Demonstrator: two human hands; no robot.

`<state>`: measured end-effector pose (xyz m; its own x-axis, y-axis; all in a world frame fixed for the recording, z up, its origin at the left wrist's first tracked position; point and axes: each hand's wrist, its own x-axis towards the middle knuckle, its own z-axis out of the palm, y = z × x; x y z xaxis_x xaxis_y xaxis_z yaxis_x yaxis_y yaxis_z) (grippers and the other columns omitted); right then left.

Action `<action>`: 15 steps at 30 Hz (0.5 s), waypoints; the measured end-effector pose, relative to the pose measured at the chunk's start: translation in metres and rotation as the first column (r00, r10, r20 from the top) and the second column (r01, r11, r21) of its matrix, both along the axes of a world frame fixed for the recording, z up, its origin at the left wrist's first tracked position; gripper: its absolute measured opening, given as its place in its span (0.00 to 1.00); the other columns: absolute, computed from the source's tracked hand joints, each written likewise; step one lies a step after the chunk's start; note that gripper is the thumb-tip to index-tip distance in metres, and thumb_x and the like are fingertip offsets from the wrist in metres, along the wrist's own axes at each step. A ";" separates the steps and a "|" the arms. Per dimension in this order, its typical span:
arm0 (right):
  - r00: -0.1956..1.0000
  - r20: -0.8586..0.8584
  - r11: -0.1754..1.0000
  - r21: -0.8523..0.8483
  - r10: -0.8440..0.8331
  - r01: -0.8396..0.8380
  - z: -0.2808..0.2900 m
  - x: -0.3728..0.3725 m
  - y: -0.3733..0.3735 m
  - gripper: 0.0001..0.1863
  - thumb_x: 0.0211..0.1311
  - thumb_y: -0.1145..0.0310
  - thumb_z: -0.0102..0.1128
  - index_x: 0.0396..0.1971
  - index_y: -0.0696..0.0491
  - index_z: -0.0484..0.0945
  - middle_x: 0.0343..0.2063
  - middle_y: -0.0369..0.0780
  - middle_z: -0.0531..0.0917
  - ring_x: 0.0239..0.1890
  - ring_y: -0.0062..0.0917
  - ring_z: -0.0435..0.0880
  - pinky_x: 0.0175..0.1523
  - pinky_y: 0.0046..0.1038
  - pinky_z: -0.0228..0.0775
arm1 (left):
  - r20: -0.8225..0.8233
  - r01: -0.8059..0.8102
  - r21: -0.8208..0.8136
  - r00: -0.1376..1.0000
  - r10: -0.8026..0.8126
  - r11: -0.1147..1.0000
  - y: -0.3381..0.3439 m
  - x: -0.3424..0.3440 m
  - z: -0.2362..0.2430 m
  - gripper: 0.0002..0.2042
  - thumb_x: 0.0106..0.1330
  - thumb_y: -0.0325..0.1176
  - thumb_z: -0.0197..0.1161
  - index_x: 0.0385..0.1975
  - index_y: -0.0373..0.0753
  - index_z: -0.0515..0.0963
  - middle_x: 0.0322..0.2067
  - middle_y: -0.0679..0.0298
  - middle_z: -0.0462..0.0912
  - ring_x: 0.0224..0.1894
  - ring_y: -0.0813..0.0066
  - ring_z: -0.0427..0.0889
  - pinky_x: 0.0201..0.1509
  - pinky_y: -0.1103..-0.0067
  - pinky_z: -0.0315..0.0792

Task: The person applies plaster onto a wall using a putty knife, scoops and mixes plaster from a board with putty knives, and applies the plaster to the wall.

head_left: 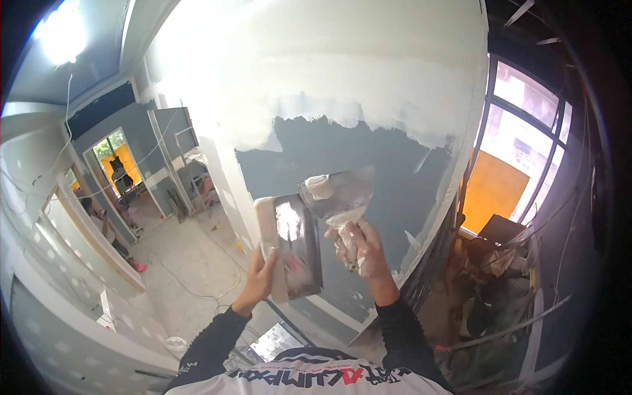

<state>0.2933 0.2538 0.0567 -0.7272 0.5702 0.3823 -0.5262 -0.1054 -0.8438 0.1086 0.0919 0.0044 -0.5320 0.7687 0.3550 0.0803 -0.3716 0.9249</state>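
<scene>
My left hand (262,271) is closed around the pale, compound-coated back edge of a wide steel skimming blade (304,253), which stands nearly upright. In my right hand (367,253) is a putty knife (355,194), its handle smeared with white. A lump of white joint compound (320,187) sits on the knife's blade, which points up and touches or overlaps the skimming blade's top corner. Behind both tools is a wall with a bare grey area (401,171). White compound (355,76) covers the wall above it, with a ragged lower border.
A cable (191,289) snakes over the dusty floor at left. Beside the left partition is another person (99,220). A bright lamp (62,36) hangs upper left. Piled clutter (487,263) lies right of the wall's edge, below an orange panel (494,187). A white bucket (176,343) stands lower left.
</scene>
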 end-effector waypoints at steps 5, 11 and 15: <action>0.776 -0.260 0.058 0.933 -0.574 0.355 -0.026 -0.003 -0.001 0.26 0.65 0.75 0.52 0.64 0.46 0.72 0.58 0.39 0.76 0.38 0.27 0.82 0.42 0.29 0.80 | 0.574 0.221 0.022 0.796 -0.194 0.975 0.010 -0.029 -0.020 0.27 0.75 0.53 0.52 0.63 0.38 0.65 0.49 0.58 0.78 0.47 0.68 0.81 0.51 0.68 0.78; 0.613 -0.302 -0.214 0.953 -0.730 0.215 -0.070 0.010 0.006 0.31 0.59 0.78 0.56 0.64 0.44 0.73 0.62 0.37 0.74 0.44 0.31 0.83 0.48 0.32 0.79 | 0.540 0.245 0.076 0.805 -0.246 0.967 0.002 -0.043 -0.019 0.28 0.74 0.53 0.52 0.63 0.35 0.66 0.54 0.58 0.78 0.54 0.69 0.81 0.56 0.68 0.78; 0.437 -0.493 -0.289 0.843 -0.752 0.453 -0.068 0.051 0.016 0.25 0.63 0.79 0.55 0.61 0.51 0.75 0.59 0.42 0.77 0.47 0.33 0.83 0.50 0.32 0.78 | 0.395 0.011 0.136 0.916 -0.064 0.991 0.001 -0.099 0.013 0.27 0.75 0.51 0.52 0.64 0.35 0.66 0.54 0.58 0.78 0.51 0.70 0.82 0.53 0.70 0.78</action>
